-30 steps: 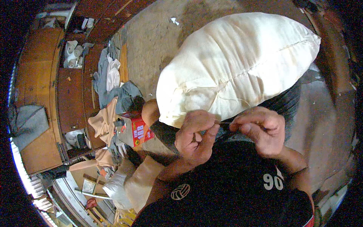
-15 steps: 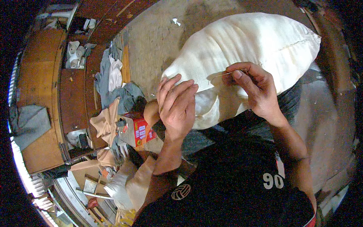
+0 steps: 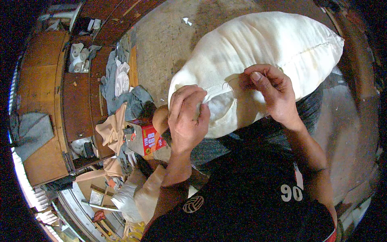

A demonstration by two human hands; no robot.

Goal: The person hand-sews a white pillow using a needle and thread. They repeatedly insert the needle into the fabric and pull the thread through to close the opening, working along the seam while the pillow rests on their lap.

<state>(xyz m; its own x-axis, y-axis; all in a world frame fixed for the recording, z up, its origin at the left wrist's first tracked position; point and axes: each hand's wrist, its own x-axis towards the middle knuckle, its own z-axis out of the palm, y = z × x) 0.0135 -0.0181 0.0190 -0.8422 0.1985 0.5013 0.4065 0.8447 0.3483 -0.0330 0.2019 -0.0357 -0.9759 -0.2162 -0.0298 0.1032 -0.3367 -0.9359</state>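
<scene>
A plump cream pillow [image 3: 258,60] lies across the person's lap, its near edge turned toward the body, and both hands work at a seam there. The left hand [image 3: 186,119] is closed, its fingers pinching a fold of the cloth along that edge and holding it down. The right hand [image 3: 269,92] is also closed, thumb and fingertips pressed together on what looks like a thin thread [image 3: 230,82], which arcs from the pinch back to the seam; a needle cannot be made out, so whether one sits in that pinch cannot be told. The likeliest trouble is the thread: pulled too hard it could snap or pucker the seam, and left slack it could loop and knot. If the left hand's pinch gives, the two edges of cloth may slide apart and the stitch land crooked. Any needle point would come through very close to the left fingertips, so a prick is possible. The pillow is bulky and only rests on the knees, so it could roll off toward the concrete floor [image 3: 169,36], near the red box [image 3: 148,139] and the heaped clothes [image 3: 121,90].
</scene>
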